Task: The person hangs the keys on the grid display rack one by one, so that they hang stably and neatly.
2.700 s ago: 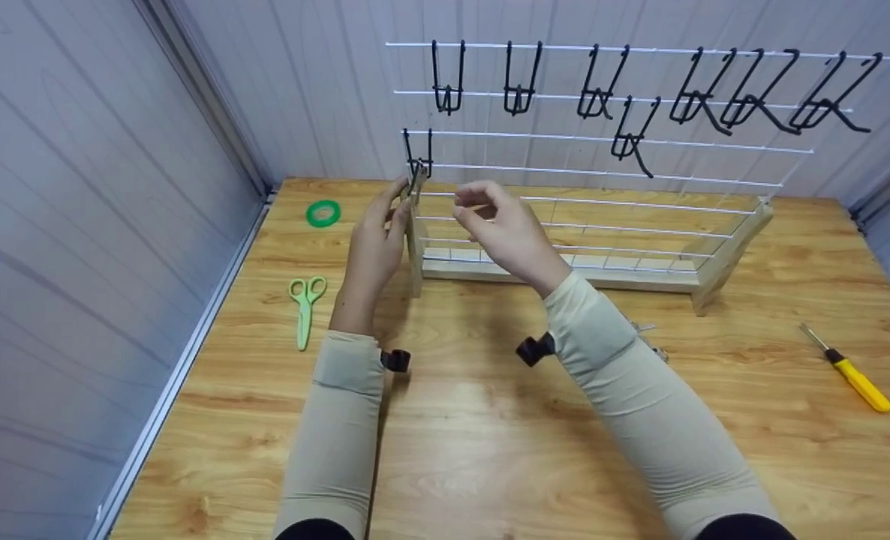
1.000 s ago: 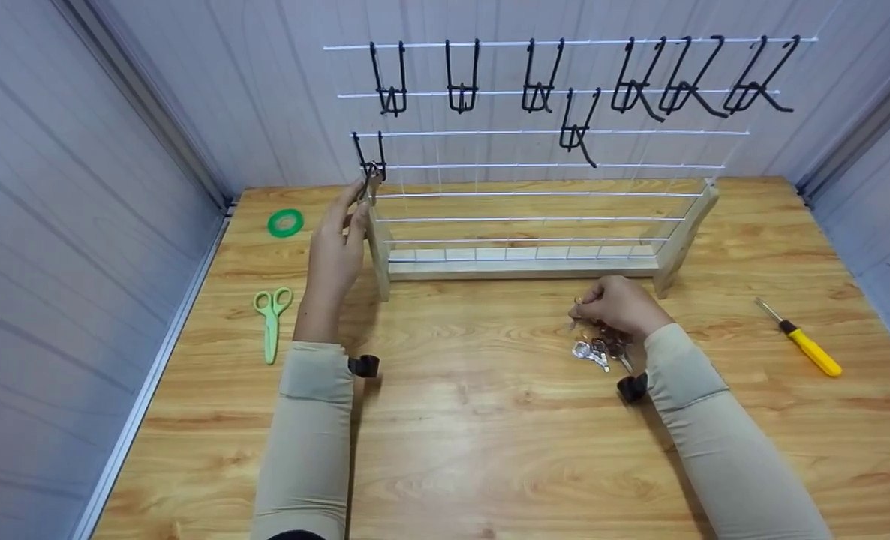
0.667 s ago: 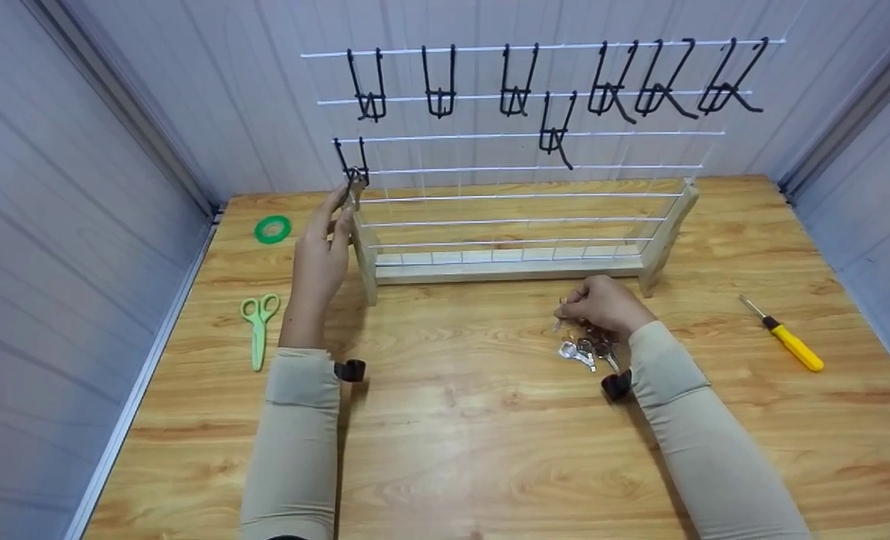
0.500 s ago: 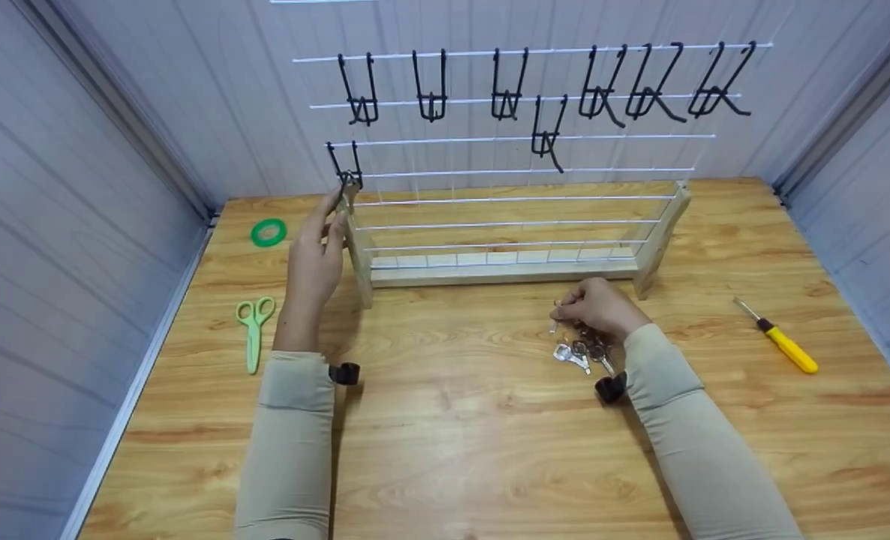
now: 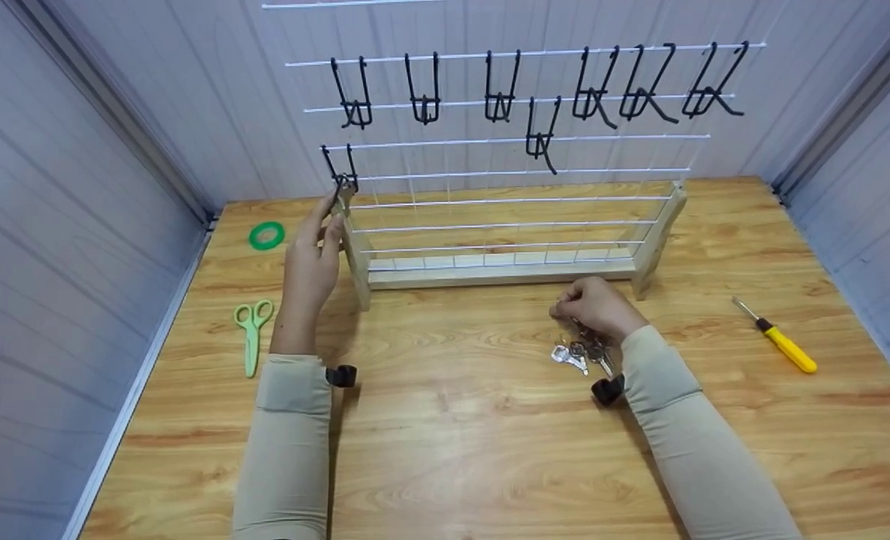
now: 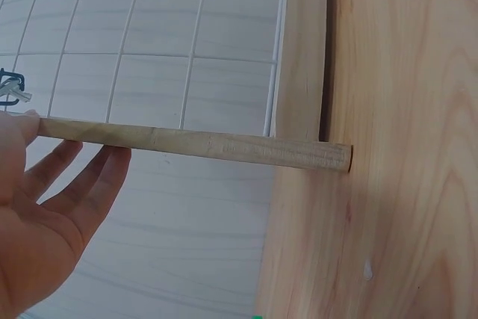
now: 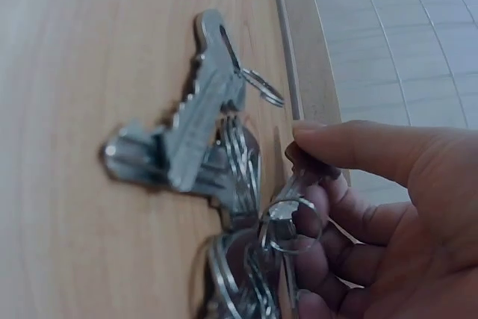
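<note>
My left hand (image 5: 310, 259) grips the left wooden side post (image 6: 172, 140) of a white wire rack, with the thumb and fingers on opposite sides. Close above its fingertips is a black hook (image 5: 340, 166). In the left wrist view, a small shiny metal piece (image 6: 15, 89) is at that hook. My right hand (image 5: 599, 306) is low over a pile of silver keys (image 5: 571, 358) in front of the rack. Between thumb and fingers it pinches a key (image 7: 310, 163), with a split ring (image 7: 293, 225) beside it. More keys (image 7: 200, 121) lie under and beside those fingers.
Several black wire hooks (image 5: 425, 109) hang on the rack's upper bars (image 5: 460, 139). At left on the wooden table (image 5: 445, 435) lie green tape (image 5: 256, 245) and green scissors (image 5: 252, 324). A yellow-handled screwdriver (image 5: 786, 346) lies at right. Panel walls stand around the table.
My right hand has come down from near the rack's left part to the key pile and now pinches a key there. The left hand stays at the post. The head view has shifted.
</note>
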A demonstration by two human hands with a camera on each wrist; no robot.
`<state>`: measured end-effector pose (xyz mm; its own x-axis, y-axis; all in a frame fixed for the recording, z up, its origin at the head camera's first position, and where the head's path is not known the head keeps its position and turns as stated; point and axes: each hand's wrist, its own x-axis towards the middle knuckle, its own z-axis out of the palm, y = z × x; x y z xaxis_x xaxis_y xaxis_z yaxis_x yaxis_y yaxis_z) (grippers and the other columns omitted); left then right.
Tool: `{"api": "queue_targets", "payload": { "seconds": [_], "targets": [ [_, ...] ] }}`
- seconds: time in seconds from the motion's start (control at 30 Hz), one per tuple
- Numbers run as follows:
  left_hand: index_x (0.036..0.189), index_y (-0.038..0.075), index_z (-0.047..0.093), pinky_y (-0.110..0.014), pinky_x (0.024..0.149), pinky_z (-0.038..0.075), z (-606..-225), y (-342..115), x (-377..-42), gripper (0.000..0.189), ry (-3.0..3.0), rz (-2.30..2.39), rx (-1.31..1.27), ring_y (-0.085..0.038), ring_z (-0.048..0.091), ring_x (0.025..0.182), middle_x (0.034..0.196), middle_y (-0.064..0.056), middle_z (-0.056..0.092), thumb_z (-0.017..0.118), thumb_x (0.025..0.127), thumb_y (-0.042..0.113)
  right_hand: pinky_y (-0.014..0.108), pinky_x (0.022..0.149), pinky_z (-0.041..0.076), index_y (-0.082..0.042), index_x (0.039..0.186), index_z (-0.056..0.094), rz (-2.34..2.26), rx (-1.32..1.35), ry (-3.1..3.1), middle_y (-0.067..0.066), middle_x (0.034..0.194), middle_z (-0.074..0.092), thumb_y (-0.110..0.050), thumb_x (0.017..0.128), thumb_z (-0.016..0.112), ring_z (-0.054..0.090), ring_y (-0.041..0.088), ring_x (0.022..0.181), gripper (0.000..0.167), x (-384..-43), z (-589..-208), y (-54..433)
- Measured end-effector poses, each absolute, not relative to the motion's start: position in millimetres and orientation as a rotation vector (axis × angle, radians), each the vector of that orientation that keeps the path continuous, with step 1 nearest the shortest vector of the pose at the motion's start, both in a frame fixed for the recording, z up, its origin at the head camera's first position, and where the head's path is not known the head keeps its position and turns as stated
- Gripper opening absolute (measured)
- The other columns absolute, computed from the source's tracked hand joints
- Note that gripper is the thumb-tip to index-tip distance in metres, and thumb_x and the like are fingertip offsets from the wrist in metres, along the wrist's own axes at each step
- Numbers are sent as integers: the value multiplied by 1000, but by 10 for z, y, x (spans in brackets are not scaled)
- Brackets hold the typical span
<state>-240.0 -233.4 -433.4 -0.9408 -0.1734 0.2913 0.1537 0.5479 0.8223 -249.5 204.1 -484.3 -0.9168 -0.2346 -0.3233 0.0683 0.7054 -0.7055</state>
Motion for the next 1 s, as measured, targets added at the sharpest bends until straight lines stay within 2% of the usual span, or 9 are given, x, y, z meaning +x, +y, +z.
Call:
{"api": "queue_targets", "payload": {
  "seconds": [0.2, 0.4, 0.53, 0.67, 0.87, 1.0],
  "targets": [
    [163, 31, 46, -48, 103, 65, -4356, -2352, -2387, 51, -2437, -1335, 9, -37, 63, 140, 163, -13, 52, 45, 114, 45, 26, 70, 54, -5, 108, 74, -1108, -192, 2607, 9, 97, 74, -22, 103, 70, 65, 20, 82, 18, -2357, -4614, 1877],
    [163, 31, 46, -47, 101, 66, -4343, -2335, -2392, 50, -2437, -1340, 4, -37, 63, 140, 164, -11, 51, 45, 114, 43, 30, 84, 58, -14, 108, 81, -1256, -369, 2640, 5, 104, 80, -30, 100, 78, 72, 18, 95, 18, -2168, -4255, 1576],
    [163, 33, 45, -48, 103, 65, -4328, -2317, -2399, 49, -2445, -1345, 10, -35, 62, 141, 164, -11, 51, 45, 115, 41, 34, 81, 65, -18, 107, 83, -1447, -455, 2551, 4, 100, 81, -30, 99, 80, 75, 19, 91, 15, -2049, -4006, 1331],
    [163, 34, 45, -47, 104, 65, -4327, -2305, -2414, 49, -2447, -1343, 13, -36, 62, 142, 165, -11, 50, 45, 115, 42, 30, 76, 68, -13, 111, 83, -1620, -538, 2420, 8, 102, 81, -26, 99, 80, 75, 18, 86, 18, -1975, -3771, 1084],
    [163, 33, 45, -49, 104, 65, -4336, -2323, -2413, 50, -2442, -1352, 0, -40, 61, 142, 165, -12, 50, 45, 114, 45, 32, 84, 70, -6, 118, 81, -1832, -654, 2207, 13, 104, 81, -18, 100, 78, 77, 16, 86, 22, -1951, -3466, 747],
    [163, 30, 46, -48, 102, 66, -4330, -2326, -2401, 50, -2426, -1356, -19, -41, 62, 141, 164, -14, 51, 46, 115, 41, 33, 81, 70, -4, 118, 81, -1971, -726, 2161, 15, 100, 82, -16, 99, 79, 77, 17, 82, 22, -1972, -3290, 515]
  ]
}}
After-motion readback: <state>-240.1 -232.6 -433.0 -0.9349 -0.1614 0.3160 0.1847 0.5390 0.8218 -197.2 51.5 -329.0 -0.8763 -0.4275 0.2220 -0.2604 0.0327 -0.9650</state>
